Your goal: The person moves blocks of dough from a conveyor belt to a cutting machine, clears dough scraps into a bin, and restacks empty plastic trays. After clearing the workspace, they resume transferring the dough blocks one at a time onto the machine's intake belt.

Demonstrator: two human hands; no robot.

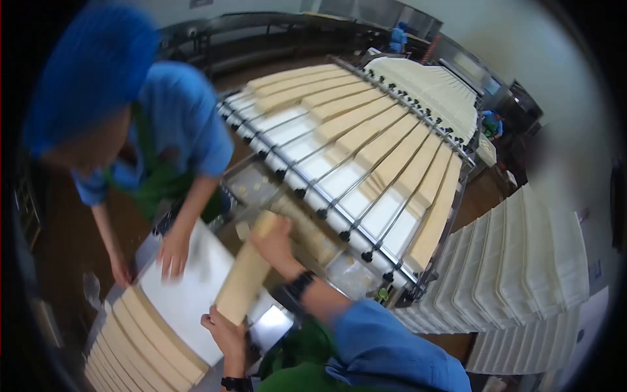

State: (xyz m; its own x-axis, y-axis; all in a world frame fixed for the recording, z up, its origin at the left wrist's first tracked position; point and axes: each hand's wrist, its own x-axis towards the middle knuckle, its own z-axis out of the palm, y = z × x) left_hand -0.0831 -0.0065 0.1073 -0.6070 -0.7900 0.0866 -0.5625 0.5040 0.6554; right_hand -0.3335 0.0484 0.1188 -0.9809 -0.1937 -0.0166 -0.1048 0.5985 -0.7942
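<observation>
A long pale yellow slab (243, 281) is held at a slant between my two hands. My left hand (226, 333) grips its lower end, and my right hand (273, 243) is closed on its upper end. Below and left, several similar strips (147, 326) lie side by side on a white board (186, 264). The slab is over this board's right side. Across the board, a co-worker's hands (173, 251) are at its far edge and near the strips, apart from mine.
A conveyor (326, 183) with rows of pale strips between metal rods stands ahead. Metal trays (251, 183) with scraps sit beside it. Stacked white trays (503, 261) are at right. A co-worker in a blue hairnet (98, 72) leans in at left; other people are farther back.
</observation>
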